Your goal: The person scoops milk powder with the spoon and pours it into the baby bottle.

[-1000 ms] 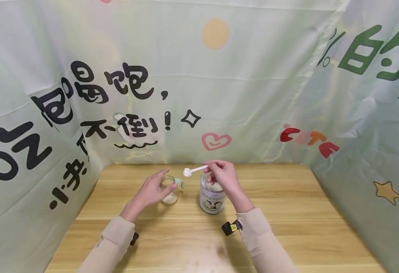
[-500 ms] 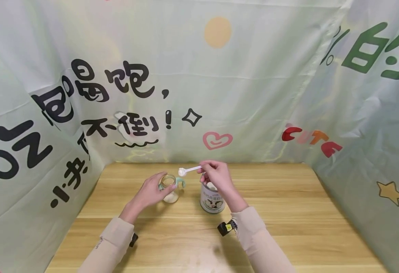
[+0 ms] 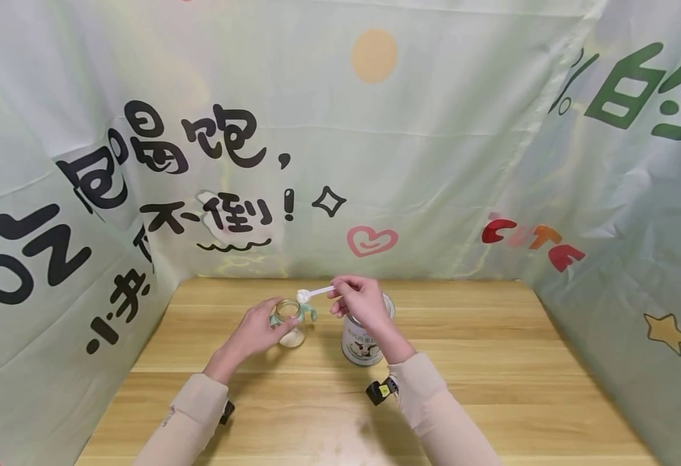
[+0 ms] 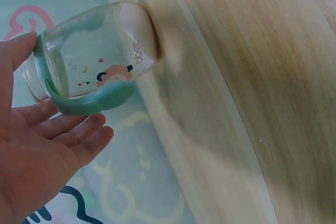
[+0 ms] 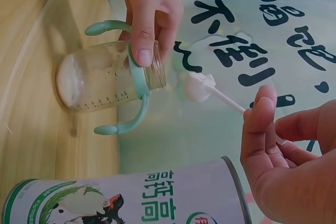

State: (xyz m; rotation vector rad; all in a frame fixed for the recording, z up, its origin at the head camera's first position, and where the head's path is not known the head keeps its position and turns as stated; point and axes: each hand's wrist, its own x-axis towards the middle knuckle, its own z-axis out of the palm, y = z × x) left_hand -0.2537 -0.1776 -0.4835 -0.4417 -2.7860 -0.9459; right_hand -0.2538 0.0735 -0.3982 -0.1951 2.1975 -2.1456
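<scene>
The left hand [image 3: 261, 327] is gripping the transparent baby bottle [image 5: 97, 74] at its collar, the thumb pressing the smooth mint-green handle ring [image 5: 138, 80] and the fingers lying partly spread on the opposite side. The right hand [image 3: 361, 303] is pinching the slender white handle of the measuring scoop [image 5: 227, 98] between thumb and curled fingers. The scoop is carrying a lumpy, off-white heap of powder [image 5: 197, 86] near the uncapped bottle mouth. The bottle is standing upright on the wood-grain bench [image 3: 492, 388], its rounded base containing pale powder. The cylindrical milk powder can [image 3: 359, 340], showing a metal rim and a printed cow, is standing upright to the bottle's right.
</scene>
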